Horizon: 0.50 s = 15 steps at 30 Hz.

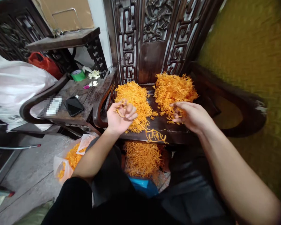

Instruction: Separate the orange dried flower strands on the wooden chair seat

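My left hand (121, 117) is palm up with its fingers curled round a thin orange stringy stem. It is in front of a loose heap of small orange pieces (133, 90) on the dark wooden chair seat (165, 127). At the near border of a second orange heap (174, 90), with longer, tangled sprigs, my right hand (193, 115) has its fingers pinched together. What lies between those fingertips is hidden. Between the hands, a bare branched orange stem (155, 136) hangs over the seat's front edge.
Below the seat, between my knees, many orange stems (142, 157) lie above a blue bag (144, 186). A plastic bag of orange pieces (72, 157) stands on the floor at left. The side table holds a phone (73, 106) and green tape (78, 75). Chair arms flank the seat.
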{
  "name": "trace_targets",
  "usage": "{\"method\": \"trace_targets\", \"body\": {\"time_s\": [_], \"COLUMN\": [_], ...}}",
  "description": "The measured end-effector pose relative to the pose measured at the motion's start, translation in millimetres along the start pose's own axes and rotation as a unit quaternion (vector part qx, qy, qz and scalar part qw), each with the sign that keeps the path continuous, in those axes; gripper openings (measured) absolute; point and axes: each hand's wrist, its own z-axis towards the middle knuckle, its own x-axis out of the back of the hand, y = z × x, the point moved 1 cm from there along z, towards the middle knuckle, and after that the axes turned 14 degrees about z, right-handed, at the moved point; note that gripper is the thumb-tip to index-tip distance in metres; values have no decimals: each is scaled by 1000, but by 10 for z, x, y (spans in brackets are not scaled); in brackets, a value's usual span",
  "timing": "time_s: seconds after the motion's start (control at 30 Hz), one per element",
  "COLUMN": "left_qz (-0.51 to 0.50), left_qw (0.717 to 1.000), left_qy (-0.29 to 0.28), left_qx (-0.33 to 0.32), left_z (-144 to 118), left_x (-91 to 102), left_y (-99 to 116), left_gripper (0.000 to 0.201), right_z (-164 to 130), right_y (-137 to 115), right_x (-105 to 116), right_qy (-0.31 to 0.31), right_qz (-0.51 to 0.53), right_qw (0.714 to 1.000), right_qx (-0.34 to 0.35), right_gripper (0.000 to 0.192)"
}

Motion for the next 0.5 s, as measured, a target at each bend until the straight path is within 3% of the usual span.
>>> {"method": "trace_targets", "body": {"time_s": [0.07,0.1,0.13,0.17,0.23,0.3,0.37,0.43,0.5], "left_qz": [98,193,309,425,594,669,691,718,752], "left_qw": [990,965,921,859,696,560,479,438,413], "left_qy": [-102,-173,-237,-285,-370,-432,-485,-481,-452], "left_qx": [20,29,19,-25,-159,-228,-239,-250,-245], "left_z": [-66,-124,-202,-296,-530,-773,-968,-1075,-1090], "left_x": [-50,-90,-135,-182,-264,-290,-260,-211,-178], "left_y": [-205,-339,-488,-642,-963,-1287,-1583,-1826,-2011], "left_gripper": [15,19,21,20,15,16,13,14,13], "right_z": [88,145,211,285,452,629,799,953,1097], "right_y": [70,111,152,190,260,335,428,554,717], "right_x": [-133,-217,-306,-399,-592,-801,-1031,-1273,-1503], "right_qy": [0,-4,-10,-14,-25,-42,-52,-50,-52], "right_qz": [26,38,43,40,1,-90,-217,-340,-441], "right_qw": [999,999,998,998,997,987,948,879,811], "right_qx": [23,32,40,48,71,127,228,330,380], "right_gripper": [41,49,54,55,47,36,27,28,37]}}
